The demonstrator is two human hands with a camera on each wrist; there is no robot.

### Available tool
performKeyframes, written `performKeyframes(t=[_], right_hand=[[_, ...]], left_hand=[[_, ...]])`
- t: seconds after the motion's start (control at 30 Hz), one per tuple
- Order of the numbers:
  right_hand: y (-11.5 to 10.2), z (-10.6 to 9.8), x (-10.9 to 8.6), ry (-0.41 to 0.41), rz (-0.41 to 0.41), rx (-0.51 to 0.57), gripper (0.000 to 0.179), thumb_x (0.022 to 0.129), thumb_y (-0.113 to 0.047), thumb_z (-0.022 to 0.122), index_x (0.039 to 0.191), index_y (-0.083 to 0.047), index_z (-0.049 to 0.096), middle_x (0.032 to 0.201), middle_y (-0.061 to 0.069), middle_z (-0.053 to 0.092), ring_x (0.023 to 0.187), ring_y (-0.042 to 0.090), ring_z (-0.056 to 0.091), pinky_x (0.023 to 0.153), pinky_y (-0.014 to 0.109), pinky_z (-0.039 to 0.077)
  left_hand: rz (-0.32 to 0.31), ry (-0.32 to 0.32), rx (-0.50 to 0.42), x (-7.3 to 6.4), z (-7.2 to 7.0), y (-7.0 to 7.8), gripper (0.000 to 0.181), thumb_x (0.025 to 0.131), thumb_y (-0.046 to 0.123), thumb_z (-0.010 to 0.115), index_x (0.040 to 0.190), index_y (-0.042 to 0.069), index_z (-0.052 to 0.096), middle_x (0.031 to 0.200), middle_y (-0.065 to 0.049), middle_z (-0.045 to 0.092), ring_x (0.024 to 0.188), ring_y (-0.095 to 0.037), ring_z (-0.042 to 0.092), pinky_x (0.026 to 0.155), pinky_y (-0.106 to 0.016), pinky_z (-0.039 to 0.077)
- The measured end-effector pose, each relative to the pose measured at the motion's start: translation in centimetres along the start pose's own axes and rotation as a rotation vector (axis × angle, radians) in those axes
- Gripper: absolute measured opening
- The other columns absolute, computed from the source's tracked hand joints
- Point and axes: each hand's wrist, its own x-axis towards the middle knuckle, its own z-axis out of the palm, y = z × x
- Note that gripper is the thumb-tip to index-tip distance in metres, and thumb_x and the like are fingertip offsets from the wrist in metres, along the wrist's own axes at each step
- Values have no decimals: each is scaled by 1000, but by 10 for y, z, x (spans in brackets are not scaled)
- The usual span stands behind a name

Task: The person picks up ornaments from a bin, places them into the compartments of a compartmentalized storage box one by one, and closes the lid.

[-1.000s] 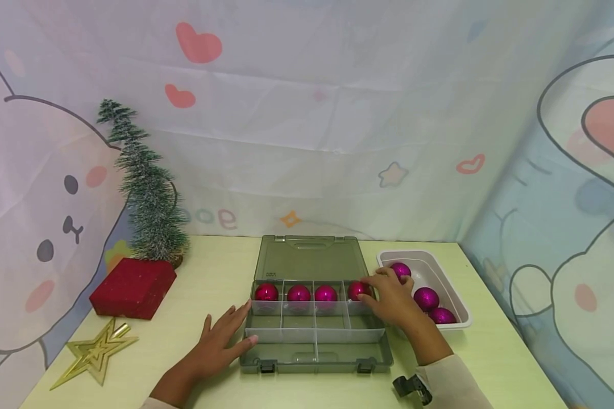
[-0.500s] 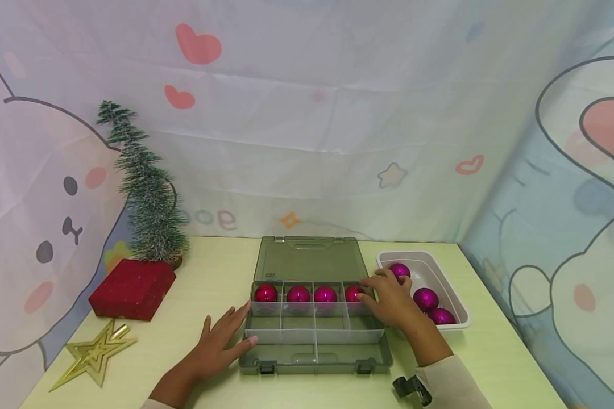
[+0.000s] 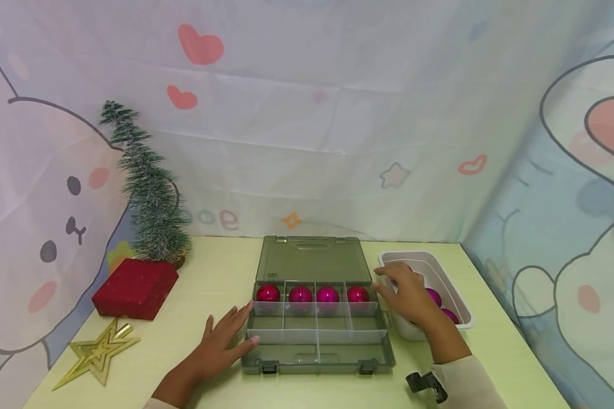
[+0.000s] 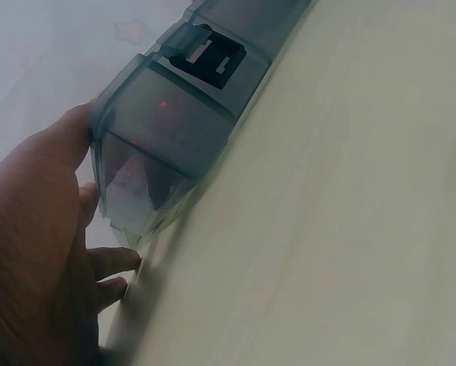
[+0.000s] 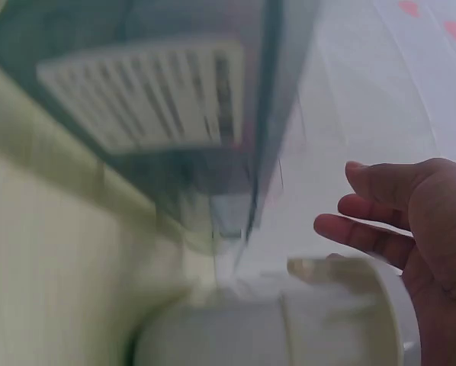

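A tinted plastic divider box (image 3: 355,353) lies with its lid (image 3: 312,258) folded back. Four-across would overcount, so: several shiny pink-red Christmas baubles (image 3: 300,294) fill its back row, one per compartment. My left hand (image 3: 220,343) rests against the box's left side, fingers spread; in the left wrist view the hand (image 4: 49,206) touches the box end (image 4: 167,126). My right hand (image 3: 406,292) hovers over the near left side of a white tub (image 3: 457,295), fingers loosely bent and holding nothing. Purple glitter baubles (image 3: 433,296) in the tub are partly hidden behind it.
To the left stand a small frosted Christmas tree (image 3: 156,210) and a red box (image 3: 135,288). A gold star topper (image 3: 97,353) lies before them. A patterned cloth hangs behind the table (image 3: 215,267).
My right hand has let go of the rightmost red bauble, which now sits in its compartment, and has moved right over the tub. My left hand stays in place.
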Motion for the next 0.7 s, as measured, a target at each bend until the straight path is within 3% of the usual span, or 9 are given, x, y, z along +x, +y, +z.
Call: performKeyframes(t=[0.13, 0.2, 0.43, 0.7], right_hand=[[14, -11, 0, 37, -58, 29, 31, 99, -8, 79, 127, 4, 76, 128, 24, 76, 113, 42, 73, 100, 65, 58], [20, -17, 0, 22, -52, 53, 34, 100, -6, 78, 131, 6, 74, 129, 25, 76, 116, 43, 72, 103, 64, 57], [43, -34, -3, -79, 140, 86, 44, 105, -21, 76, 141, 3, 68, 142, 27, 70, 138, 51, 61, 117, 73, 45], [56, -34, 0, -126, 221, 84, 50, 104, -25, 76, 144, 4, 65, 147, 31, 65, 141, 54, 57, 118, 75, 43]], left_hand=[[-1, -4, 6, 1, 0, 1, 82, 110, 53, 59, 177, 30, 19, 183, -10, 27, 171, -48, 13, 123, -83, -17], [0, -3, 8, 2, 0, 1, 82, 110, 54, 59, 177, 30, 18, 183, -9, 26, 171, -47, 13, 123, -83, -17], [7, 9, 6, 1, -2, 3, 83, 109, 53, 60, 177, 28, 20, 182, -10, 28, 170, -49, 14, 123, -84, -17], [3, 3, -5, -1, -1, 4, 83, 109, 52, 61, 177, 26, 21, 182, -12, 29, 170, -49, 14, 123, -83, -17]])
